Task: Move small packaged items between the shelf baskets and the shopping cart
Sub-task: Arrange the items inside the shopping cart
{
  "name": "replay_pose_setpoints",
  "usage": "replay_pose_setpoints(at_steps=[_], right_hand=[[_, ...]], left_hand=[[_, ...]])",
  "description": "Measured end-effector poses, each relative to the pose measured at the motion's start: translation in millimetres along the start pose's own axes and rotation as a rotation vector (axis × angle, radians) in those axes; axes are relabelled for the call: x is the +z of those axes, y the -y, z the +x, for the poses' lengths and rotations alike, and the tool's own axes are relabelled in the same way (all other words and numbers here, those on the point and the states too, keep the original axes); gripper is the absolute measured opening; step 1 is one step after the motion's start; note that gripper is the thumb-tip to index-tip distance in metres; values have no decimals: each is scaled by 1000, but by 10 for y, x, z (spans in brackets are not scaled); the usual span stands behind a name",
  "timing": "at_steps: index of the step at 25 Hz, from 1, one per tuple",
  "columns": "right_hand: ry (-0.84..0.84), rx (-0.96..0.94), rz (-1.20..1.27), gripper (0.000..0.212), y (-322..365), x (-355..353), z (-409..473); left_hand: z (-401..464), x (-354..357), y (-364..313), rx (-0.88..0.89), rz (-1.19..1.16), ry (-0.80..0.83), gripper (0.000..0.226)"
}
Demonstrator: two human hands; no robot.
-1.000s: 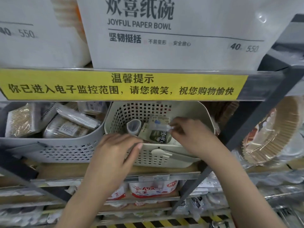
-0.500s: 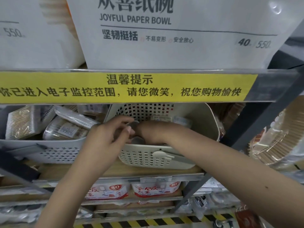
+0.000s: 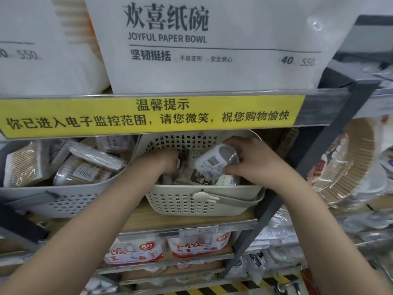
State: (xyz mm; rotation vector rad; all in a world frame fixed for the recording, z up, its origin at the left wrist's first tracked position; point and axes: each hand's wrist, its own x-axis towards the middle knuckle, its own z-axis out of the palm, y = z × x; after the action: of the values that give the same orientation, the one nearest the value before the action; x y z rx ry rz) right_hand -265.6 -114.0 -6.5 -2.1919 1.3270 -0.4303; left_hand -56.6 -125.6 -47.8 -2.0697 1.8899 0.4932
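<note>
Right hand: grip clamped round a small clear-capped plastic canister, held tilted above the cream basket. Left hand: deep in the same basket; grip state cannot be told. Canister: likely light, rigid, smooth; best held around its labelled barrel.

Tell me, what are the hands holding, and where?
The right hand grips a small clear tub by its far end. The left hand reaches into the cream basket; its hold cannot be told.
</note>
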Motion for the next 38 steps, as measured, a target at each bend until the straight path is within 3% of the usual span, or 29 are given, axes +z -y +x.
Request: replay_pose_setpoints(at_steps=[4, 6, 12, 15, 17, 19, 23, 26, 29, 34, 38], right_hand=[[-83, 30, 88, 43, 15, 31, -209], [-128, 30, 138, 39, 31, 45, -306], [-322, 41, 379, 42, 171, 69, -677], [-358, 45, 583, 43, 242, 109, -939], [-348, 69, 719, 42, 259, 151, -1141], [-317, 95, 854, 44, 225, 215, -1360], [-213, 128, 1242, 70, -16, 386, -1817], [-224, 179, 1447, 72, -295, 529, -2129], [-302, 262, 1529, 70, -575, 627, -2375], [-457, 447, 1423, 76, -1115, 563, -2825], [-564, 613, 1285, 83, -1651, 554, -3218]], left_hand=[[-25, 6, 16, -6, 50, -72, 32], [-160, -16, 47, 4, -7, -240, 28], [-891, -45, 107, 87, -198, -712, 47], [-1340, 28, 128, 240, -365, -906, 39], [-1590, 74, 138, 378, -503, -934, 37], [-1763, 128, 119, 497, -695, -873, 36], [-1856, 354, -19, 572, -1146, -635, 34], [-1762, 663, -288, 542, -1471, -342, 56], [-1647, 958, -753, 477, -1635, -3, 74], [-1442, 1344, -1731, 493, -1610, 437, 74], [-1252, 1593, -2488, 542, -1384, 575, 85]])
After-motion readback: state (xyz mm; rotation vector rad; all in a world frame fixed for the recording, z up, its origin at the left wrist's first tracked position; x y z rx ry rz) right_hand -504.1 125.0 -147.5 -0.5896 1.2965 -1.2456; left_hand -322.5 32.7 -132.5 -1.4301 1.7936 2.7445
